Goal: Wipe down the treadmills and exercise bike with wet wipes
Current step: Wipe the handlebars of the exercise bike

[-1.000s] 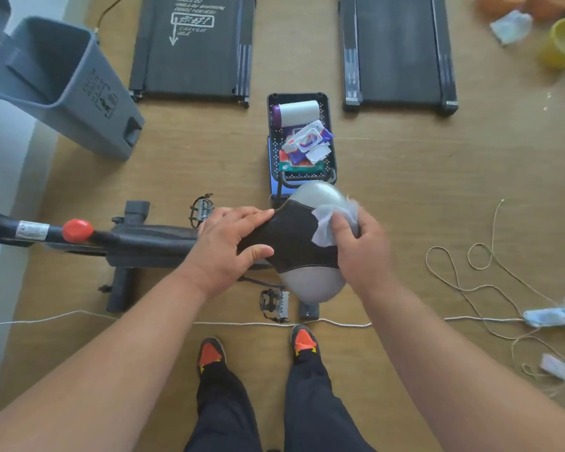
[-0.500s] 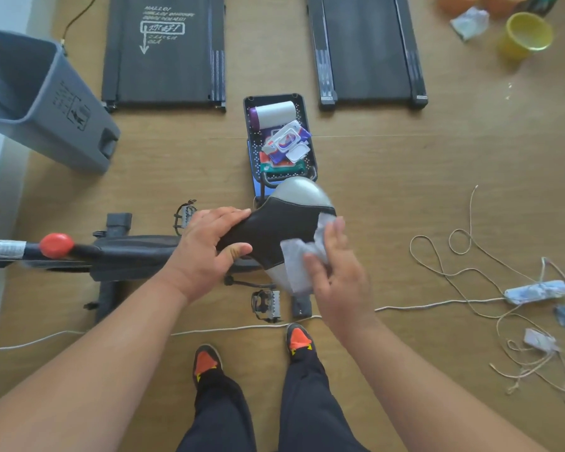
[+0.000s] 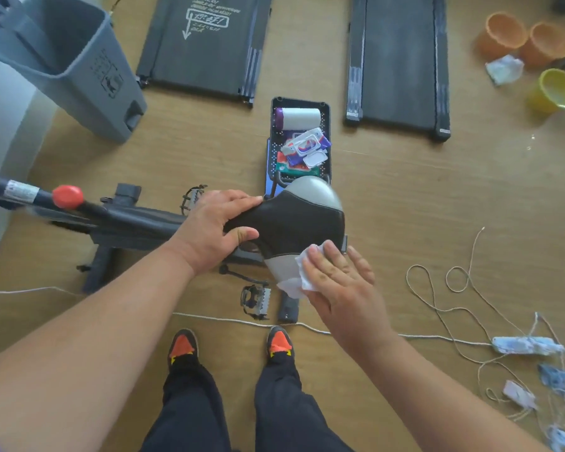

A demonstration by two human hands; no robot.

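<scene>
Two hands on saddle [image 3: 300, 223], left hand [image 3: 216, 233] gripping, right hand [image 3: 340, 282] flat on wipe [image 3: 299, 275]

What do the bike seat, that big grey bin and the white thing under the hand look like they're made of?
Bike seat: apparently padded, matte black leather-like middle with visible stitching, smooth grey ends with a soft sheen. Grey bin: probably moulded plastic, matte, with embossed markings. Wet wipe under the right hand: thin, crumpled white sheet, likely nonwoven fabric.

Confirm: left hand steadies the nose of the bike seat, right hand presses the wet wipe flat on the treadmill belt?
Not the treadmill belt. In the head view the right hand presses the wet wipe flat on the near grey end of the bike seat. The left hand does grip the seat's nose.
</scene>
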